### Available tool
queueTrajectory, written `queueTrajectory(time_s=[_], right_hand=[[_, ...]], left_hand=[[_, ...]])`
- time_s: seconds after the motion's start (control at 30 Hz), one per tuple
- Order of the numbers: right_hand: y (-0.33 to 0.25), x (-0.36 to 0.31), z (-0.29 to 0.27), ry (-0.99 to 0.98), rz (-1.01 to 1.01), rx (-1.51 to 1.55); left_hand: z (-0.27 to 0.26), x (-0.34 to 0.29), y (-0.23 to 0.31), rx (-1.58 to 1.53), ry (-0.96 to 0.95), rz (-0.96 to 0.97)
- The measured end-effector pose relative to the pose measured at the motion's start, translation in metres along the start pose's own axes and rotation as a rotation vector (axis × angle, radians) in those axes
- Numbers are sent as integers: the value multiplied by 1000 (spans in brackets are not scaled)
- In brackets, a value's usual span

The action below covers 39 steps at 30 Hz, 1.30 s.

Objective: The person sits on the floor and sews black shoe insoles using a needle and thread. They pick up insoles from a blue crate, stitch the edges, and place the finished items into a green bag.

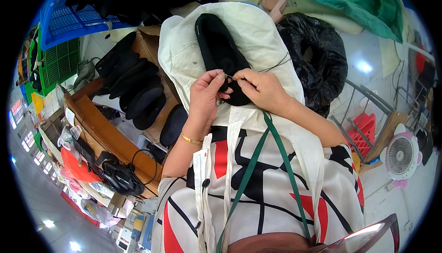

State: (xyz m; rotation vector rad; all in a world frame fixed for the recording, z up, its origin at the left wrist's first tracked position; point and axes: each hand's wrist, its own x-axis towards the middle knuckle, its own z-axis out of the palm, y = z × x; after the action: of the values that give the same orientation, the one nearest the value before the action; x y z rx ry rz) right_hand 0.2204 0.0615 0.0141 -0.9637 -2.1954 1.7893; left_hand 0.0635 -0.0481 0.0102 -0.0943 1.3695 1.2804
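Observation:
A black cloth shoe (pixel 222 46) lies on my lap over white cloth, its opening facing up and its heel pointing away from me. My left hand (pixel 207 92) is closed in a pinch over the front part of the shoe. Close beside it, my right hand (pixel 261 89) pinches too, and the fingertips of both almost meet. A thin dark strand shows between the fingertips; what the left fingers hold is too small to make out. Behind my right hand a loose black thread (pixel 280 63) curls over the white cloth (pixel 271 37).
Several black shoes (pixel 142 92) lie in a row at the left, by a wooden drawer (pixel 99 126). Blue (pixel 83 20) and green crates (pixel 60 64) stand farther left. On the right are a black plastic bag (pixel 317 55), a metal-framed stool (pixel 384 131) and a fan (pixel 401 156).

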Motion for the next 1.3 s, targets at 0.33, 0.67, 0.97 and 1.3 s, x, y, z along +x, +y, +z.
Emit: queueTrajectory(time_s=[0.33,0.67,0.97,1.3], right_hand=[[1,2,2,23,-26,1],[-5,-3,1,-120,330,280],[-8,-5,3,-155,328,343],[-1,-2,10,-128,371,484]], left_hand=[[4,-4,-1,-15,36,27],[2,-10,2,-12,-2,-1],[-1,-11,6,14,-52,-1],[-4,-8,10,9,-89,5]])
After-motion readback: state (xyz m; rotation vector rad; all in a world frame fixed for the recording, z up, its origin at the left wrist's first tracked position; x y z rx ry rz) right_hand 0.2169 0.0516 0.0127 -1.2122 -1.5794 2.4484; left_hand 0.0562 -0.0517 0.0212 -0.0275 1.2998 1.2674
